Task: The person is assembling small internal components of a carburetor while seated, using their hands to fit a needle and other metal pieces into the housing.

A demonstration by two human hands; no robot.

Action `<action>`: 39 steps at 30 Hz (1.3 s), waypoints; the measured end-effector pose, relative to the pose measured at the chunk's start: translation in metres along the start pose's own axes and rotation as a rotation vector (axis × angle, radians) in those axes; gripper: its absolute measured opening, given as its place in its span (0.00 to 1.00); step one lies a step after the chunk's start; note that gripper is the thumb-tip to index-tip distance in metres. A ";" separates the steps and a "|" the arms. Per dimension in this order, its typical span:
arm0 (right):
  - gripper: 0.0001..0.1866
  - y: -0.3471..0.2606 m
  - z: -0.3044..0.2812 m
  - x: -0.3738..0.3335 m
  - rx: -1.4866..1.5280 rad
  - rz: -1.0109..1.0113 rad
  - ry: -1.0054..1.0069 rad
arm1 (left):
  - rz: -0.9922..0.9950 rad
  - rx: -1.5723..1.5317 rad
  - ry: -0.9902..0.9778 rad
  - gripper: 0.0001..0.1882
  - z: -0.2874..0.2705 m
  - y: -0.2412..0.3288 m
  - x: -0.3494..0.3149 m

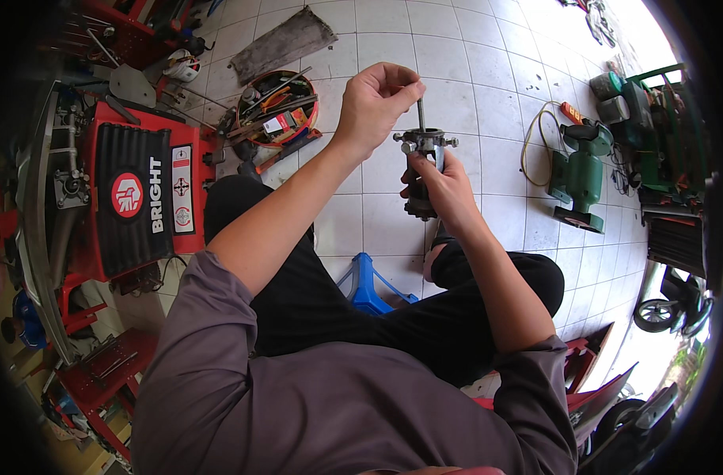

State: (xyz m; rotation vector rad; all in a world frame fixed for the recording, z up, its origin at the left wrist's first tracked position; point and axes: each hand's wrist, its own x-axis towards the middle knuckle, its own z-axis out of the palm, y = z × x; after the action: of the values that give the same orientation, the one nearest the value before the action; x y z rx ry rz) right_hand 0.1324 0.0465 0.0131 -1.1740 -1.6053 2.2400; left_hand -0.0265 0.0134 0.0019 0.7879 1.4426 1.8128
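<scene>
My right hand (447, 188) is wrapped round a dark metal fixture (423, 204), cylindrical, with several bolts sticking out around its top ring. I cannot tell exactly what kind of part it is. A thin metal rod (421, 117) stands upright out of the top of the fixture. The fingertips of my left hand (379, 107) pinch the rod's upper end. How far the rod reaches inside the fixture is hidden. Both hands are held up in front of me, above the tiled floor (389, 170).
Ahead to the left stands a round tub (315, 119) full of hand tools; a grey mat (286, 43) lies beyond it. A red machine (100, 158) is at my left. On the right is a green motor-like machine (587, 178) with a cable. A blue plastic stool (365, 285) shows between my legs.
</scene>
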 end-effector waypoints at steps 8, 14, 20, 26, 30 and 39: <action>0.14 0.000 0.000 -0.001 0.008 -0.011 -0.016 | 0.041 -0.099 -0.046 0.05 -0.002 -0.001 -0.001; 0.13 -0.001 0.000 -0.002 0.021 -0.009 -0.011 | 0.007 -0.193 -0.051 0.05 0.001 0.000 -0.002; 0.13 -0.002 0.000 -0.002 0.013 -0.002 -0.004 | -0.037 -0.229 -0.045 0.06 0.002 0.002 -0.003; 0.13 0.000 -0.001 -0.002 0.015 -0.016 -0.008 | -0.073 -0.164 -0.025 0.06 0.002 0.004 -0.003; 0.14 -0.001 0.000 -0.002 0.014 -0.014 -0.008 | -0.055 -0.182 -0.020 0.06 0.004 0.003 -0.003; 0.14 0.000 0.000 -0.001 0.013 -0.014 -0.006 | -0.112 -0.248 -0.044 0.07 0.002 0.004 -0.003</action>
State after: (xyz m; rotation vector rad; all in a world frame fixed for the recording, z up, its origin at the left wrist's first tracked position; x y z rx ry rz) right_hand 0.1338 0.0459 0.0135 -1.1499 -1.5939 2.2445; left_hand -0.0240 0.0114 0.0065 0.6056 1.1805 1.8325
